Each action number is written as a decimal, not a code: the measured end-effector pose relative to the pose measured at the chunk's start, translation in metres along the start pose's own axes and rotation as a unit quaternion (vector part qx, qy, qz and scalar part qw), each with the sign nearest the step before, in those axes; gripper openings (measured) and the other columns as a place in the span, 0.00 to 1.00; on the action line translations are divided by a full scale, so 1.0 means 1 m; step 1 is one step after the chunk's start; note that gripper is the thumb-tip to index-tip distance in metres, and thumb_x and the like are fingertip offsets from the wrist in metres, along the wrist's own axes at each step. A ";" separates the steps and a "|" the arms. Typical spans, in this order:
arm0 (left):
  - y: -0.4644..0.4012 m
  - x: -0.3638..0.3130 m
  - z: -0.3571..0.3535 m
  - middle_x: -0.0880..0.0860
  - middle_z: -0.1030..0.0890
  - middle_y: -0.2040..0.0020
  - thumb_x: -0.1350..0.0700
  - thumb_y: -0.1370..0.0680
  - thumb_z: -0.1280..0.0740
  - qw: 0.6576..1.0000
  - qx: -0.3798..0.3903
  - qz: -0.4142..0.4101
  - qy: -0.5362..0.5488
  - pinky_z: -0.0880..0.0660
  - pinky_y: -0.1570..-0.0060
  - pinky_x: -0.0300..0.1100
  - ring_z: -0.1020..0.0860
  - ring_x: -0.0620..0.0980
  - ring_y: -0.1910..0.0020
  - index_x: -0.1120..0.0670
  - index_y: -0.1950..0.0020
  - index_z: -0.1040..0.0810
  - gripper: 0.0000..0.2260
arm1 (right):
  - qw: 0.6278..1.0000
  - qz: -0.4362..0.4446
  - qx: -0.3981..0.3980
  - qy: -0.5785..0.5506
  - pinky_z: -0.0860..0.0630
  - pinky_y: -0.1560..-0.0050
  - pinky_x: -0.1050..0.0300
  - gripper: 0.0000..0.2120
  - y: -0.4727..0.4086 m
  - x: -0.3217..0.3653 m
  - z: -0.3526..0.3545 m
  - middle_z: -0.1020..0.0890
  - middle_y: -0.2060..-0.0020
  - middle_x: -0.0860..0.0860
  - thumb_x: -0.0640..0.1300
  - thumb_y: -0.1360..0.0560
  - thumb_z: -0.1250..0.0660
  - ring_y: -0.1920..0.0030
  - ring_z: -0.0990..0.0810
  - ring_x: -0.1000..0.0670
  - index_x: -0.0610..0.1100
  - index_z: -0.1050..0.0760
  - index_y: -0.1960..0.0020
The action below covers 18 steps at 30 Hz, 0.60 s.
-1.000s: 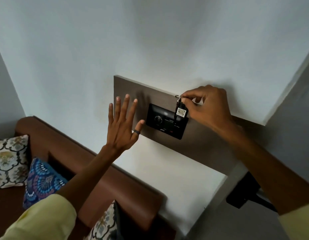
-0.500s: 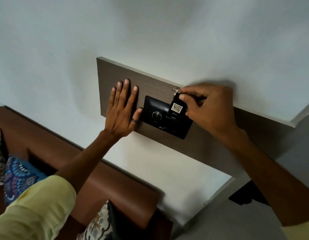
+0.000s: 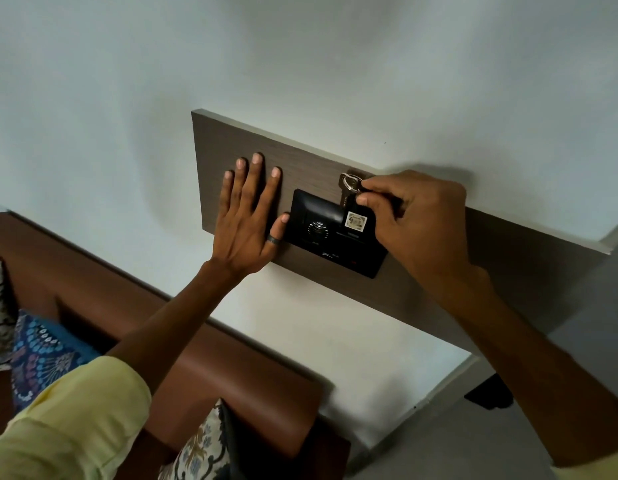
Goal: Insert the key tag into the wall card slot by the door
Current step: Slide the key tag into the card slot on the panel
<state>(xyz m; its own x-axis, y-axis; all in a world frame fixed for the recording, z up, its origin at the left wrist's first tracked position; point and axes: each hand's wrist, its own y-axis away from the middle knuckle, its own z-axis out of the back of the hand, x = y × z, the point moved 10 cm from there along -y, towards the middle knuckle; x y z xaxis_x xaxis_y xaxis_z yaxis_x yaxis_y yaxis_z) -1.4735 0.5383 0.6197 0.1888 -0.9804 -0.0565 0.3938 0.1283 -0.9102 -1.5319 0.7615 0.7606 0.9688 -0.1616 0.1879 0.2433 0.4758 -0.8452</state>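
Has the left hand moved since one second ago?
Yes. The left hand has come forward and now lies flat on the wooden panel, beside the black switch plate.

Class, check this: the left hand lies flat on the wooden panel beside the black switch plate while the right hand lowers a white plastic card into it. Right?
Not quite. The head view shows the right hand holding a black key tag with a metal key on a ring, not a white card. The left hand does lie flat on the wooden panel beside the black switch plate.

I can't read any text here. The tag's (image 3: 356, 221) sticker and the panel's (image 3: 330, 233) small print are too blurred.
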 end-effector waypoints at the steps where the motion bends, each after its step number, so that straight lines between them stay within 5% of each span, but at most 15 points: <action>1: 0.000 0.000 0.001 0.69 0.42 0.15 0.44 0.12 0.45 1.000 0.001 0.000 -0.001 0.46 0.16 0.67 0.45 0.69 0.15 0.61 0.14 0.41 0.30 | 1.000 0.001 0.002 0.008 0.19 0.55 0.56 0.06 0.000 0.001 -0.001 0.12 0.58 0.44 0.37 0.25 0.26 0.60 0.14 0.47 0.39 0.13 0.48; 6: -0.001 -0.001 0.005 0.69 0.41 0.15 0.46 0.13 0.44 1.000 -0.001 0.009 -0.003 0.47 0.16 0.66 0.44 0.70 0.15 0.62 0.15 0.40 0.30 | 0.999 0.014 0.003 0.034 0.17 0.55 0.51 0.08 0.005 0.006 -0.006 0.13 0.58 0.42 0.34 0.24 0.27 0.59 0.14 0.44 0.38 0.14 0.46; 13: 0.000 0.000 0.003 0.68 0.43 0.14 0.44 0.12 0.46 1.000 0.008 0.014 -0.009 0.49 0.15 0.65 0.47 0.68 0.14 0.60 0.13 0.43 0.31 | 0.999 -0.006 -0.017 0.034 0.29 0.54 0.78 0.09 0.007 0.003 -0.010 0.13 0.60 0.43 0.30 0.26 0.26 0.59 0.22 0.60 0.36 0.14 0.48; 18: 0.001 0.001 0.001 0.63 0.47 0.12 0.44 0.12 0.45 0.999 0.022 0.035 -0.018 0.57 0.13 0.58 0.57 0.56 0.12 0.54 0.11 0.49 0.32 | 0.998 -0.009 -0.019 0.051 0.19 0.60 0.52 0.08 0.021 0.005 -0.008 0.15 0.62 0.42 0.32 0.24 0.27 0.62 0.17 0.43 0.37 0.14 0.47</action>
<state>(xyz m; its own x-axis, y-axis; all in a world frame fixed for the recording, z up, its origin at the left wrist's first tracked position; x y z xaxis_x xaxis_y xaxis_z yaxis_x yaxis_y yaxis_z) -1.4715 0.5374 0.6193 0.2482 -0.9631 -0.1036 0.4177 0.2029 -0.8857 -1.5226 0.7636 0.7395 0.9538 -0.2585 0.1529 0.2569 0.4385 -0.8612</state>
